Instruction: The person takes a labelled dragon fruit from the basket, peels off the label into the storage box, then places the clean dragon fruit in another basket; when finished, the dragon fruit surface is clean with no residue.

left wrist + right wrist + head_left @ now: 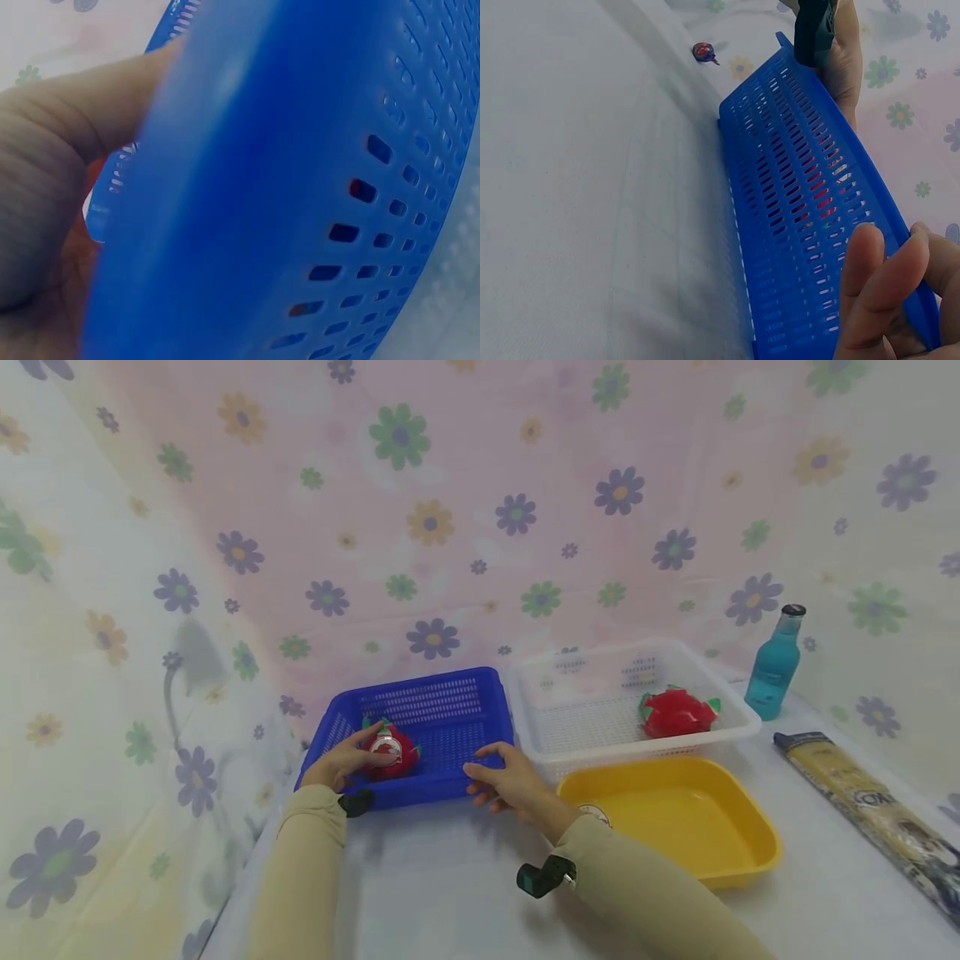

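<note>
A blue perforated basket (442, 789) stands at the left of the table. Inside it, near the left end, my left hand (341, 762) holds a red dragon fruit (403, 752) with green tips and a round label; the thumb lies across the label. In the left wrist view, the basket's wall (247, 187) covers most of that fruit and some fingers. My right hand (517, 781) is at the basket's front rim toward the right, fingers bent on both sides of it. The right wrist view shows the rim between fingertips (866, 251) outside and a digit inside.
A white basket (540, 756) adjoins on the right, with another red dragon fruit (677, 712) in it. In front sits a yellow tray (682, 814), close to my right forearm. A blue-filled bottle (774, 668) and a long plastic packet (862, 793) lie farther right, the bottle upright.
</note>
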A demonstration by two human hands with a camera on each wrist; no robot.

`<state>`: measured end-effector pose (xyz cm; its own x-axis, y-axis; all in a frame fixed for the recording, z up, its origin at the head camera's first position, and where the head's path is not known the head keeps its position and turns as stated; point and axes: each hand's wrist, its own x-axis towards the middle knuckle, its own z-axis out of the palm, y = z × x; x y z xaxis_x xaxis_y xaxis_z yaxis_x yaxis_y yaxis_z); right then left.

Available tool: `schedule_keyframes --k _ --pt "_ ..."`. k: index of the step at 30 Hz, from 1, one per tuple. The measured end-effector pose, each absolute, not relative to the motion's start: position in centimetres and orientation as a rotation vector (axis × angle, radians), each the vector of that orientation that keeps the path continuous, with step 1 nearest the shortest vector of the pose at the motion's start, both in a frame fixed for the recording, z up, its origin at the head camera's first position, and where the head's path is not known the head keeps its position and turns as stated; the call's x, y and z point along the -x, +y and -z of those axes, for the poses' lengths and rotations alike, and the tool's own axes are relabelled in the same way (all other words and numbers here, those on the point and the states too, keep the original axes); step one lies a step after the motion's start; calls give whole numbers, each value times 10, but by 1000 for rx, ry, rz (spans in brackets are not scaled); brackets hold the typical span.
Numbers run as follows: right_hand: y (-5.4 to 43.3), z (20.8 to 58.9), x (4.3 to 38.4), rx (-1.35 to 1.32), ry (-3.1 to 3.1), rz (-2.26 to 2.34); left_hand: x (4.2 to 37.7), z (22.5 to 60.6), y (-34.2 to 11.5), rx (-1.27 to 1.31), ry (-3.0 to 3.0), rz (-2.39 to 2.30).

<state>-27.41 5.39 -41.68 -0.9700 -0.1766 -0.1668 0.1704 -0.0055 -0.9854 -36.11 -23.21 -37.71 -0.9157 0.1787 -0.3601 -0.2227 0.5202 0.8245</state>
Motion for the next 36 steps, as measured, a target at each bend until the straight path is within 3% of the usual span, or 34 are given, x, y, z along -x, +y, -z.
schedule_keyframes --k 36 --pt "54 415 271 10 2051 2055 366 384 -208 144 2219 -1597"
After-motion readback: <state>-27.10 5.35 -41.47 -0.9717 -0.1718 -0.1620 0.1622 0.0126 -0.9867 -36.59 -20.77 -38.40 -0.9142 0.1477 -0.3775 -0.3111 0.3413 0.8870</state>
